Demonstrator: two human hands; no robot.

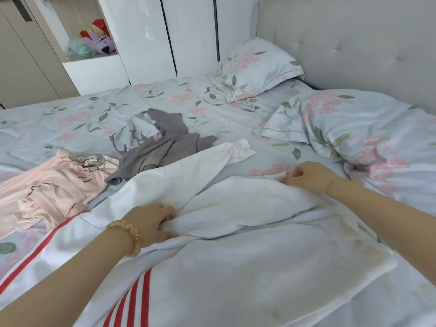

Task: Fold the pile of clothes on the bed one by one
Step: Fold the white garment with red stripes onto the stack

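Note:
A white garment with red stripes (236, 251) lies spread across the near part of the bed, one sleeve stretching toward the far middle. My left hand (151, 220), with a bead bracelet on the wrist, grips a bunched fold of the white garment near its middle left. My right hand (306, 173) pinches the garment's far edge. A pink garment (47, 187) lies crumpled at the left. A grey garment (162, 142) with a pale floral piece on it lies behind the white sleeve.
The bed carries a floral sheet (212, 107). Two floral pillows lie at the back right, one (257, 67) against the wall and one (342, 123) nearer. A padded headboard (354, 43) runs along the right. White wardrobe doors (188, 31) and a shelf with plush toys (94, 38) stand behind.

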